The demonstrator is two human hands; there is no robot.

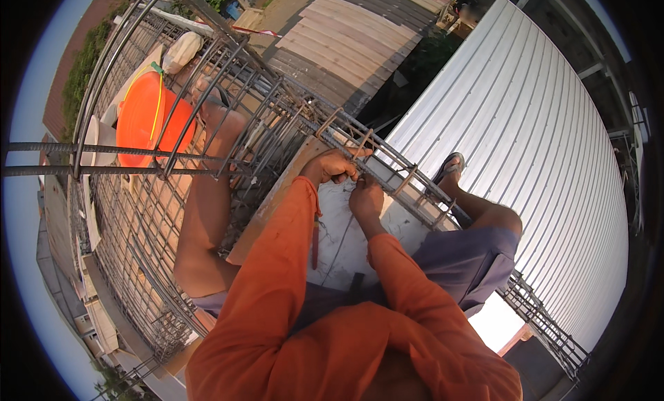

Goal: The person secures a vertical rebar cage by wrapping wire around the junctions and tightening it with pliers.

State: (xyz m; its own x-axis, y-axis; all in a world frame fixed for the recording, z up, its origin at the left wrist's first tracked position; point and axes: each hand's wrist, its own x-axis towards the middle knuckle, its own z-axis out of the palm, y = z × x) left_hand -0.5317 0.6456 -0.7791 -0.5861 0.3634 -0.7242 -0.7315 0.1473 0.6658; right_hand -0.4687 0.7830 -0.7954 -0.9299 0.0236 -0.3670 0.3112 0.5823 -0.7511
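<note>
Rooftops fill the background: a white corrugated roof takes up the 3 o'clock side, and a brown ribbed roof lies at 12 o'clock, far below the person's perch. At the middle runs a rebar cage, long and narrow, its axis going from 10 o'clock down toward 4 o'clock, with square stirrups set across the long bars. Two loose bars cross the view level at 9 o'clock.

Both hands meet at the cage's near top bar, just above centre. The left hand is curled shut around the bar where a stirrup crosses it. The right hand sits touching it at its 4 o'clock, fingers pinched closed on something thin at the same joint; what it grips is too small to make out. A thin wire trails from the hands down toward 6 o'clock, over a pale slab under the cage.

The person wears orange sleeves, squats astride the cage, bare knee at 8 o'clock, and a sandalled foot rests on the cage at 3 o'clock of the hands. An orange hard hat with a yellow strap lies behind the bars at 10 o'clock, beside a pale sack.
</note>
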